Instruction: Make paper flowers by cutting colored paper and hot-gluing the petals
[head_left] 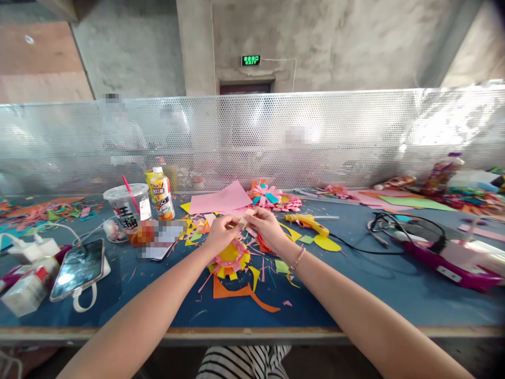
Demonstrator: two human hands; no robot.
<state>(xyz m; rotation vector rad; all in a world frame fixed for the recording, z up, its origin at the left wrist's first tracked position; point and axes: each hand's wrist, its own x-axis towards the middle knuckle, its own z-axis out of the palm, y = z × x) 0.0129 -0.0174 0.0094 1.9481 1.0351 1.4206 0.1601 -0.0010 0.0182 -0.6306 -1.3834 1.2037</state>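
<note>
Together, both forearms point(161, 292) angle inward over the blue surface point(311, 297), and the left hand point(221, 231) and right hand point(270, 229) meet nearly fingertip to fingertip. Each has its fingers bent, pinching a small pale scrap point(248, 215) between them; its exact shape is too small to tell. Just below the hands lies a yellow-and-pink paper flower point(229, 253), with a yellow glue gun point(310, 221) to the right.
</note>
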